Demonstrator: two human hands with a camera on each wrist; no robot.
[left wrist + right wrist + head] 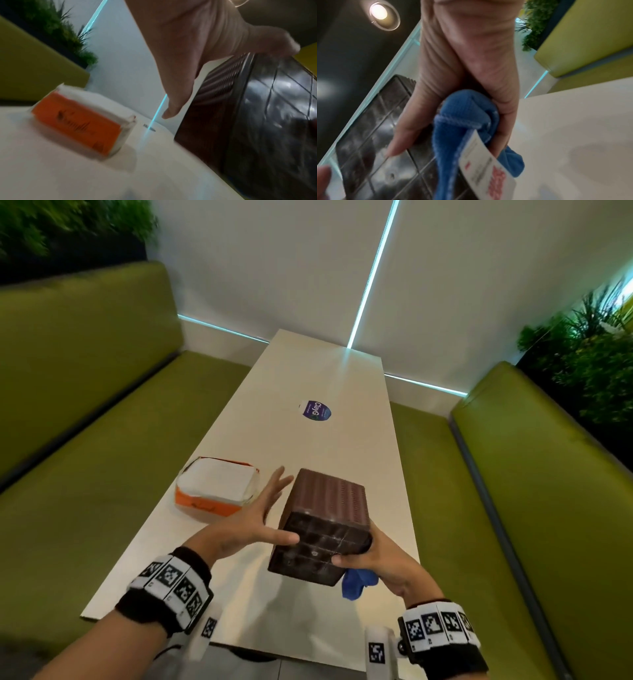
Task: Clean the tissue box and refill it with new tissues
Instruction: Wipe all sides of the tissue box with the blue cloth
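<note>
Low in the middle of the head view, a dark brown tissue box (323, 525) is tipped up off the white table (308, 378), its glossy gridded face turned toward the camera and its ribbed side facing up. At the box's lower right corner the right hand (383, 563) grips it, thumb on the gridded face and fingers wrapped around the right edge, with a blue cleaning cloth (358, 582) bunched in the same palm; the right wrist view shows a white label (486, 169) with red print hanging from the cloth. To the left of the box the left hand (246, 525) is spread flat with straight fingers; its thumb lies on the upper left of the gridded face, while the fingers reach along the box's left side, and whether they touch it cannot be told. Left of centre, an orange-and-white pack of tissues (215, 491) lies on the table, apart from the box. Higher up, a round blue sticker (315, 410) sits on the tabletop. Green upholstered benches (85, 405) flank the table on both sides.
</note>
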